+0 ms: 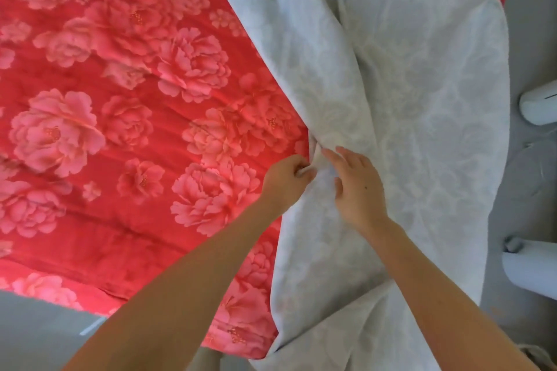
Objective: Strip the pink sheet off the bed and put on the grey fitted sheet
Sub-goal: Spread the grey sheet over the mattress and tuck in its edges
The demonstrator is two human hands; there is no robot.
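Where the two sheets met: the left hand (284, 179) pinched a small fold at the edge of the pale grey fitted sheet (407, 99), a cloth with a faint leafy pattern, its fingers curled round the bunched fabric.
Right hand: the right hand (355, 187) lay just beside the left, the two close together but not clasped. Its fingers were straight and slightly spread, resting on the same grey cloth and gripping nothing.
Grey sheet: it was draped loosely over the right side of the bed, from far edge to near edge. Long creases ran toward the pinched spot, and its left edge crossed the bed on a diagonal.
Pink sheet: the deep pink sheet (120, 99), printed with big pale flowers, lay spread flat over the left side of the bed and passed under the grey one. A sliver showed at the far right.
Arms: both bare forearms came in from the near edge, the left over pink cloth, the right over grey.
Floor: plain grey floor (30, 334) showed at the near left.
Right margin: two white rounded objects (539, 105) sat beside the bed. I could not tell what they were.
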